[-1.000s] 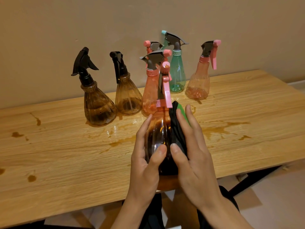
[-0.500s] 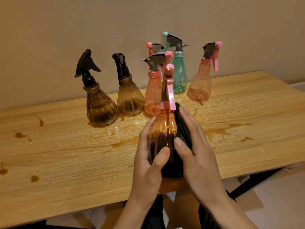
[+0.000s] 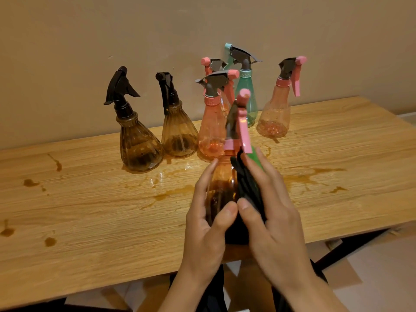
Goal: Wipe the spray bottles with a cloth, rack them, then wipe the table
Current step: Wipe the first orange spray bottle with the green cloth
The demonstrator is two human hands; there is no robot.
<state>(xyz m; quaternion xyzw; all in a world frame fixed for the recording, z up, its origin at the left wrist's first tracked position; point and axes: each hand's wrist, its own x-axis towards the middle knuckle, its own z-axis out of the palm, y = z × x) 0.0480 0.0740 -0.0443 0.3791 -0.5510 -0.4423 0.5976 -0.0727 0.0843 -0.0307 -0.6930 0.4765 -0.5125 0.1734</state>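
Wiping is under way on one orange-tinted spray bottle (image 3: 221,183) with a pink trigger head. It stands upright between the two hands over the near part of the wooden table (image 3: 90,221). Its base is hidden behind the thumbs, so I cannot tell whether it rests on the wood or is lifted just off it. The bottle's long axis runs near vertical, and the trigger lever hangs down on the right hand's side.

The left hand (image 3: 207,228) grasps the body from the left, fingers curled round the far flank and thumb laid across the front. The right hand (image 3: 276,221) wraps a dark cloth (image 3: 247,185), black with green showing at the top, against the bottle's right flank. Its fingers lie over the cloth and its thumb sits on the front, almost touching the left thumb.

The cloth therefore covers the right side only, while the left side lies under the holding hand. I judge that the next stroke calls for turning the bottle about its upright axis, or for sliding the cloth up toward the neck.

Well behind the hands, near the wall (image 3: 67,41), six more bottles stand: two brown bottles (image 3: 139,149) at the left, then three pink bottles (image 3: 211,131) and a teal bottle (image 3: 246,95). Brown spills (image 3: 173,193) streak the wood between them and the hands. No rack is in view.
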